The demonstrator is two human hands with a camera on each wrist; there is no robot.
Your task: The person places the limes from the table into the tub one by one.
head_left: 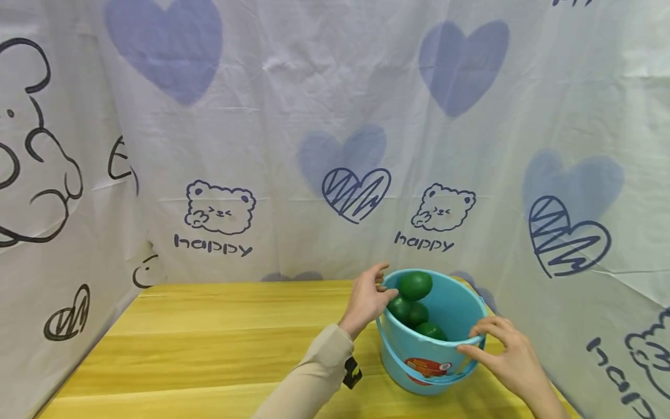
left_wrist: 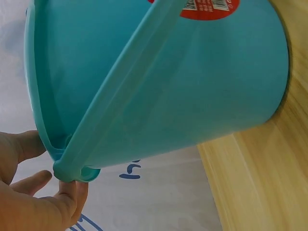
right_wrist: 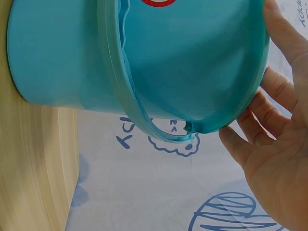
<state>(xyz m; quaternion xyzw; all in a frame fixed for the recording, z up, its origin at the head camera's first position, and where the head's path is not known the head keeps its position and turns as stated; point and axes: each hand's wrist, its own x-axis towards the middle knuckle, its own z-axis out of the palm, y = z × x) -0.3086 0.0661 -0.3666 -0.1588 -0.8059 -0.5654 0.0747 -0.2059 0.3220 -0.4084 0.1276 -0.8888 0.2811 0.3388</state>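
Note:
A light blue plastic bucket (head_left: 455,297) stands upright on the table, with several smooth, dark green, roundish fruits (head_left: 416,286) inside it. My left hand (head_left: 366,302) grips its left rim; in the left wrist view the thumb lies at the rim and fingertips (left_wrist: 81,197) sit under the handle's joint. Across from it, my right hand (head_left: 505,352) holds the right rim between thumb and fingers. In the right wrist view that hand's fingers (right_wrist: 262,113) spread along the rim. The bucket's handle (left_wrist: 120,72) hangs down over the front side, across a red label (head_left: 426,366).
The yellow wood-grain table (head_left: 209,337) extends to the left of the bucket. A pale cloth (head_left: 282,145) printed with hearts and bears hangs behind the table and along both sides. A small black piece (head_left: 352,372) shows beside the left sleeve (head_left: 319,364).

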